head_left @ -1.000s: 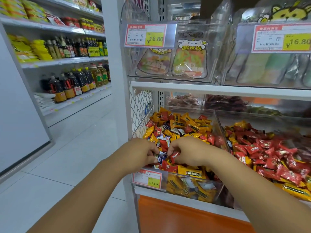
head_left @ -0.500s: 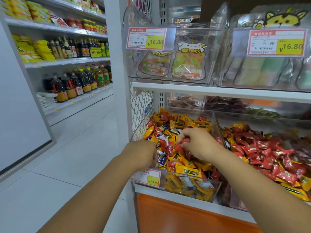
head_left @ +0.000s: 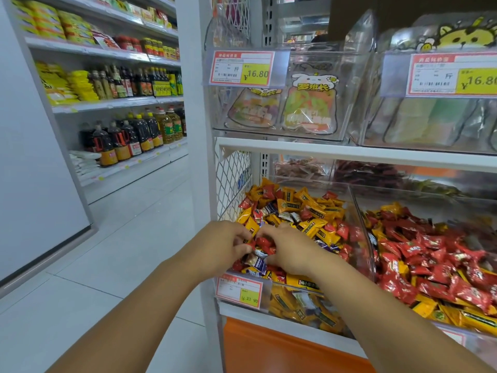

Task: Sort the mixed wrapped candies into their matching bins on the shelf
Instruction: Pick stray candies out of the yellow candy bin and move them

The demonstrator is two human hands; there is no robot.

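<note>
A clear left bin (head_left: 361, 224) on the lower shelf holds mixed yellow, red and dark wrapped candies (head_left: 304, 211). Beside it on the right, a second clear bin (head_left: 357, 200) is filled mostly with red candies (head_left: 430, 251) and some yellow ones. My left hand (head_left: 223, 246) and my right hand (head_left: 290, 249) meet over the front of the left bin, fingers curled. Between their fingertips sit red wrapped candies (head_left: 262, 242), which both hands pinch. What lies under my palms is hidden.
A price tag (head_left: 239, 290) hangs on the left bin's front. The shelf above carries clear bins with bagged sweets (head_left: 306, 109) and price labels (head_left: 243, 68). To the left runs a tiled aisle (head_left: 121, 251) with shelves of bottles (head_left: 129, 138).
My right hand came back from the middle of the left bin toward the front, joining my left hand again. The view shifted slightly lower and closer.
</note>
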